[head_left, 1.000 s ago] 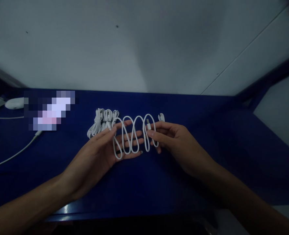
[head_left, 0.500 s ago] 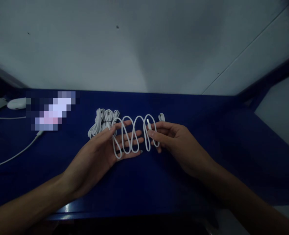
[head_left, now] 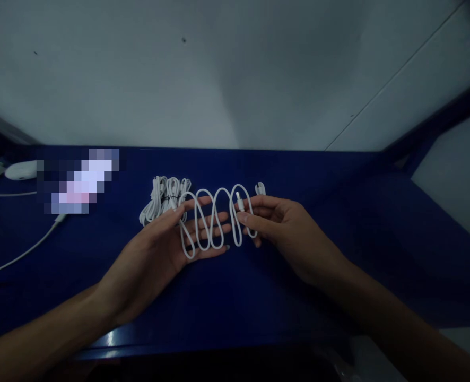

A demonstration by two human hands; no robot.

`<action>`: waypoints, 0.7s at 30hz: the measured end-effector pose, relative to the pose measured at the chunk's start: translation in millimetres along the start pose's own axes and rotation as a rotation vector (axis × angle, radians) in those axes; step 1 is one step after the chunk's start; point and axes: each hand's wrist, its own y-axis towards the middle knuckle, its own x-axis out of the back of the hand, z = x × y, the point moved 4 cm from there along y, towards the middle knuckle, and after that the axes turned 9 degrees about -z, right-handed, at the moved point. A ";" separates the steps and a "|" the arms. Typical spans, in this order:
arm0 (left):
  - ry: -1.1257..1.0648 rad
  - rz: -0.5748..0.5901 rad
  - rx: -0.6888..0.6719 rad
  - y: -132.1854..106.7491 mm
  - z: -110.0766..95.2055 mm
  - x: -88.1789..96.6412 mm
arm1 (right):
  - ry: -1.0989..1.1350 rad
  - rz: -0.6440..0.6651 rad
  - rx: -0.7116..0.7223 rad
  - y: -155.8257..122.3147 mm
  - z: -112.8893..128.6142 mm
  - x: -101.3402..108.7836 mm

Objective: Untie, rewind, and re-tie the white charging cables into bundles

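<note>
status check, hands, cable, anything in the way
Left hand fingers extended behind loops, grip unclear. Right hand pinching plug. White cable looped between both hands. Tied cable bundles beyond left hand, nothing seen blocking.

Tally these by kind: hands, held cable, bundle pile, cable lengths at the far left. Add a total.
Hands, left hand and right hand: 2
Held cable: 1
Bundle pile: 1
Far-left lengths, upper length and lower length: 2
Total: 6
</note>
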 end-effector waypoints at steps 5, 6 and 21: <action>-0.001 0.050 -0.017 1.8 0.6 1.0 | 0.007 0.007 -0.029 -1.5 -1.9 0.2; 0.003 0.052 -0.018 1.7 0.7 1.2 | 0.008 0.013 -0.030 -1.6 -2.9 0.2; 0.002 0.065 -0.001 1.6 2.9 3.3 | -0.039 -0.044 -0.024 3.2 -8.9 1.0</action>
